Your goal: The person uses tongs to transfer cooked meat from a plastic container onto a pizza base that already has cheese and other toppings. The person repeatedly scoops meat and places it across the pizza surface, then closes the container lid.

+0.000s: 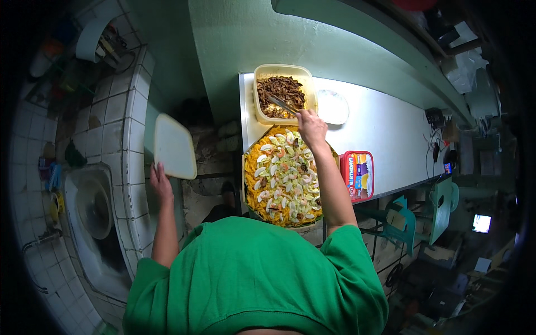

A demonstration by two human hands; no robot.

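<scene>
I see the tongs (281,104) dipping into the tub of brown bits (282,92), just beyond the right hand (311,126), whose fingers pinch the handles. The noodle tray (285,178) sits below that wrist. The left hand (160,183) grips the lid (174,146) aside, clear of the food.

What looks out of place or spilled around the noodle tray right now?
Nothing spilled. The only oddity: the left hand holds the container lid out over the tiled counter, away from its open container.
</scene>
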